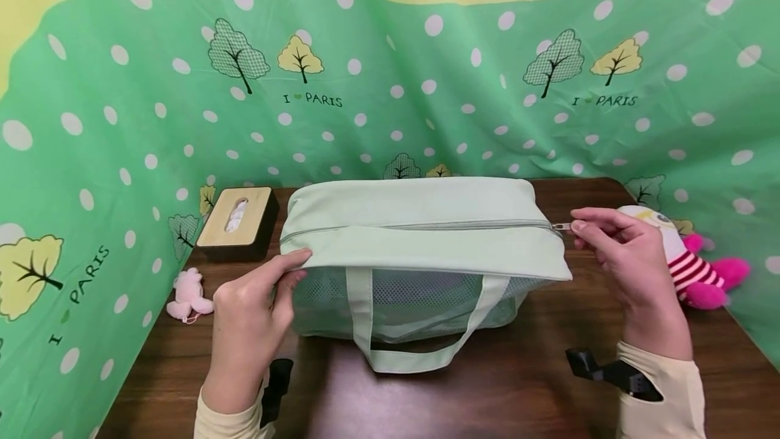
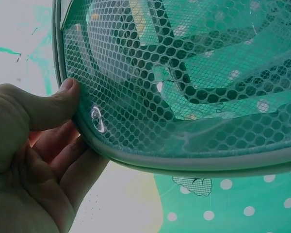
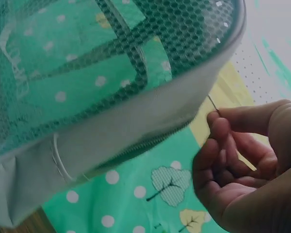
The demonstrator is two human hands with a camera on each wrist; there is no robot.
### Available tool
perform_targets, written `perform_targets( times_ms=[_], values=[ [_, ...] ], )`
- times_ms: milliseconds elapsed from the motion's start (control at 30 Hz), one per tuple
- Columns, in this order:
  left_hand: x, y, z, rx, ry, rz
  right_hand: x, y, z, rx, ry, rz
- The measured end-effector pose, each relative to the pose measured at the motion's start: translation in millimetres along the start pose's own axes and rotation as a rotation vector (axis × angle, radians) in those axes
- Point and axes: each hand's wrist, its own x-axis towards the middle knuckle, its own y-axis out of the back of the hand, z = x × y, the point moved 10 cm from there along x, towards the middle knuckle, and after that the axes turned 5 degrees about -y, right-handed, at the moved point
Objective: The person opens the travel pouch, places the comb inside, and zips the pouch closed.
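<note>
A pale green bag (image 1: 420,246) with mesh sides stands on the brown table, its carry handle (image 1: 417,361) hanging down the near side. Along its top runs a zipper (image 1: 451,225). My right hand (image 1: 634,256) pinches the metal zipper pull (image 1: 562,227) at the right end between thumb and forefinger. At the other end, my left hand (image 1: 256,317) grips the bag's left edge. In the left wrist view the thumb (image 2: 63,99) lies on the rim of the mesh side (image 2: 136,97), with fingers behind it. The right wrist view shows the zipper teeth (image 3: 150,143) beneath the pinching hand (image 3: 233,165).
A wood-topped tissue box (image 1: 258,232) stands at the back left, with a small pink plush toy (image 1: 189,295) in front of it. Behind my right hand lies a plush toy with a striped body (image 1: 697,273). Green dotted cloth (image 1: 396,107) hangs around the table (image 1: 426,405).
</note>
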Motion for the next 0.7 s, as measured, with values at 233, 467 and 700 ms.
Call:
perform_targets(
  times_ms=[233, 467, 700],
  values=[
    [0.2, -1.3, -0.1, 0.002, -0.001, -0.003, -0.3, -1.6, 4.0, -0.115, -0.003, -0.126],
    [0.9, -0.8, -0.1, 0.003, -0.002, -0.003, -0.8, 0.8, 6.6, -0.170, -0.030, -0.122],
    [1.5, -0.2, 0.2, -0.008, -0.003, 0.006, 0.9, 7.7, 5.8, -0.213, -0.045, -0.128]
  ],
)
